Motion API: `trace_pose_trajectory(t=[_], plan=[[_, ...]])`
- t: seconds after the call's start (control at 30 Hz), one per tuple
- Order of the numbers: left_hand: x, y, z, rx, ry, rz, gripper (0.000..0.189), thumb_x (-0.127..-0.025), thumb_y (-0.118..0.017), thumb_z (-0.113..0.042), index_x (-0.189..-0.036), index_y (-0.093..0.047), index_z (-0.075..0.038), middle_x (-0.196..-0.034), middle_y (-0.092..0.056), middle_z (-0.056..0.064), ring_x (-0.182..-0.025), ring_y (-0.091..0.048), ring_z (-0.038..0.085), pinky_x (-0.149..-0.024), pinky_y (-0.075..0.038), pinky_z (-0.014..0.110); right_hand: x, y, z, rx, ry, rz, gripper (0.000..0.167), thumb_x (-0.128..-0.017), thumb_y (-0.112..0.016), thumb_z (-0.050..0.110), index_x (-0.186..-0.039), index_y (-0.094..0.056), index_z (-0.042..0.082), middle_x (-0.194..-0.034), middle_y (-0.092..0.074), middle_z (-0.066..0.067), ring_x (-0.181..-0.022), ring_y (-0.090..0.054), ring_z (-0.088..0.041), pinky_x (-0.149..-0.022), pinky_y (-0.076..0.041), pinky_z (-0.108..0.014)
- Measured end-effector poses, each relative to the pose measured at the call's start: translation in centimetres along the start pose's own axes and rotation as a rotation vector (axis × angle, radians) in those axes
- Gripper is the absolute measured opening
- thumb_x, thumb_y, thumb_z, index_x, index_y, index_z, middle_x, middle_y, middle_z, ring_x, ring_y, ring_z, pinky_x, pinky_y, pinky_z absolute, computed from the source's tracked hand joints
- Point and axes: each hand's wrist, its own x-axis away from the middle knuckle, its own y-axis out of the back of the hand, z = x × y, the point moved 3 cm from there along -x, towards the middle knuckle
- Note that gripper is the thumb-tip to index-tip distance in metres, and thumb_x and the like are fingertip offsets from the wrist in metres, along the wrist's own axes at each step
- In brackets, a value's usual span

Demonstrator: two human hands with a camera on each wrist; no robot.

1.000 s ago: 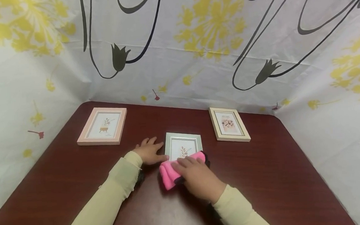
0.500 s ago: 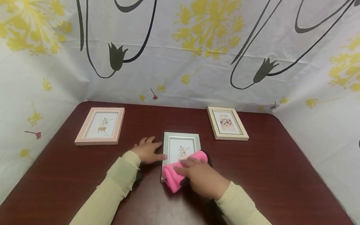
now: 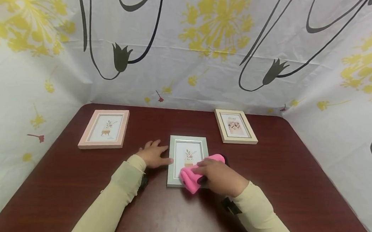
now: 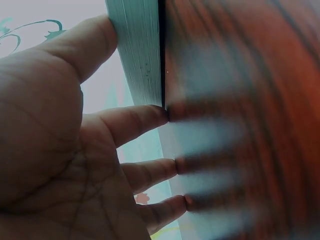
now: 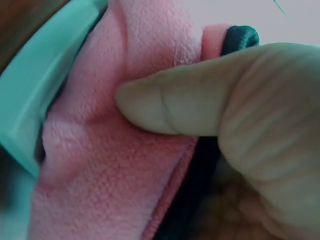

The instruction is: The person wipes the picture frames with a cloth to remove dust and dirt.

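- Left hand (image 3: 154,156): fingers spread, thumb touching the green frame (image 3: 185,152) at nine o'clock.
- Right hand (image 3: 224,177): pinching the pink cloth (image 3: 189,178) over its five o'clock corner.
- Frame lies flat; pink frame (image 3: 104,129) at ten o'clock, cream frame (image 3: 236,126) at two.

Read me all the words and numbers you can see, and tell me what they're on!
No word or number here can be read.
Cream rectangular framed picture: marks like lettering above the flowers, too small to read.
Pale pink rectangular framed picture: tiny marks below the plant drawing, too small to read.
Pale green rectangular framed picture: none readable; a fluffy pink cloth with dark edging covers part.
White flower-patterned wall covering: drawings only.
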Motion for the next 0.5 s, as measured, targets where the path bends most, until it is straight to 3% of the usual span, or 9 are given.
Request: trace_pose_trajectory(t=[0.1, 0.37, 0.5], plan=[[0.0, 0.0, 0.0, -0.001, -0.001, 0.008, 0.074, -0.092, -0.061, -0.055, -0.151, -0.045, -0.013, -0.159, -0.023, 0.022, -0.145, -0.015, 0.048, -0.108, -0.017, 0.072, -0.2, -0.4, 0.9, 0.009, -0.02, 0.021, 0.044, -0.088, -0.064, -0.002, -0.129, -0.069, 0.014, -0.131, -0.063, -0.01, -0.127, -0.053, -0.032, -0.104, -0.043, -0.045], [0.0, 0.0, -0.1, -0.012, -0.005, 0.011, 0.075, -0.092, -0.06, -0.056, -0.151, -0.045, -0.012, -0.159, -0.023, 0.022, -0.144, -0.015, 0.049, -0.108, -0.017, 0.071, -1.2, -2.3, 3.9, 0.136, 0.046, 0.025, 0.062, -0.088, -0.061, -0.001, -0.144, -0.055, 0.025, -0.145, -0.053, -0.006, -0.135, -0.045, -0.033, -0.105, -0.036, -0.06], [0.0, 0.0, -0.1, -0.014, -0.002, 0.007, 0.075, -0.092, -0.061, -0.056, -0.15, -0.045, -0.012, -0.159, -0.024, 0.022, -0.144, -0.016, 0.049, -0.108, -0.018, 0.071, -1.3, -2.5, 4.0, 0.142, 0.04, 0.021, 0.06, -0.09, -0.06, 0.001, -0.144, -0.055, 0.026, -0.145, -0.053, -0.006, -0.135, -0.045, -0.033, -0.106, -0.038, -0.057]])
